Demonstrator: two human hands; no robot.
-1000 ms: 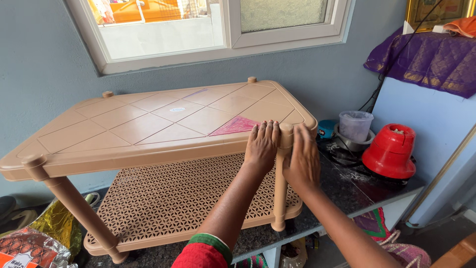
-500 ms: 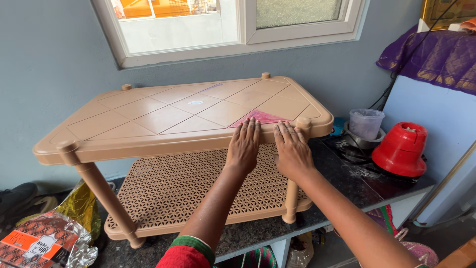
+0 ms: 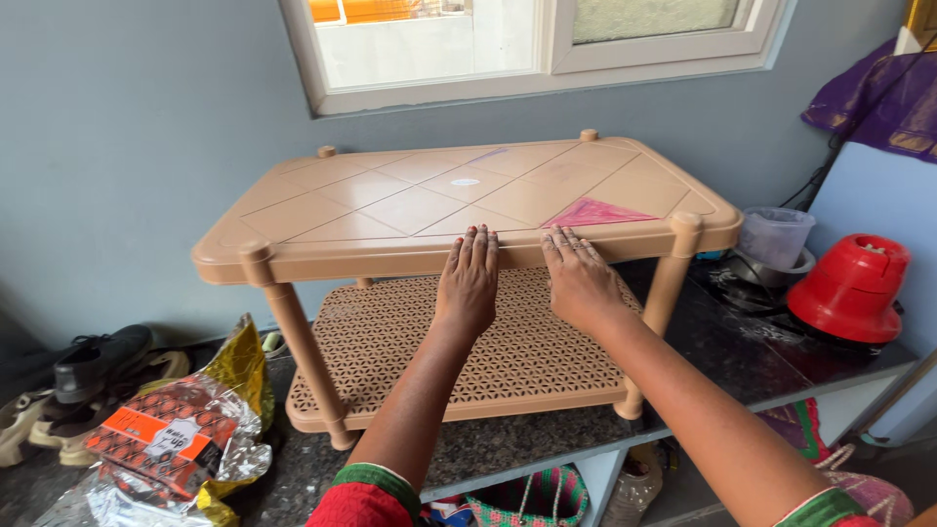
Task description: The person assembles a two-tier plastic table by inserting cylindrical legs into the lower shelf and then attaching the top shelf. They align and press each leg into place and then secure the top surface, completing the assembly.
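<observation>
Here we press both hands flat against the front rim of the beige two-tier plastic table, which stands on a dark speckled stone counter under the white-framed window. Our left hand lies palm down with fingers straight and close together, the fingertips touching the table's front edge; our right hand sits just beside it at 3 o'clock, fingers likewise flat and slightly fanned, gripping nothing. At 12 o'clock from the right hand, a pink triangular patch marks the tabletop. Beneath both hands runs the table's perforated lower shelf.

At 3 o'clock from the table we see a red domed plastic appliance, and near it, at 2 o'clock, a clear plastic jar. At 8 o'clock lie crinkled foil packets with an orange label, and beyond them, at 9 o'clock, a black shoe. Purple cloth hangs at 1 o'clock.
</observation>
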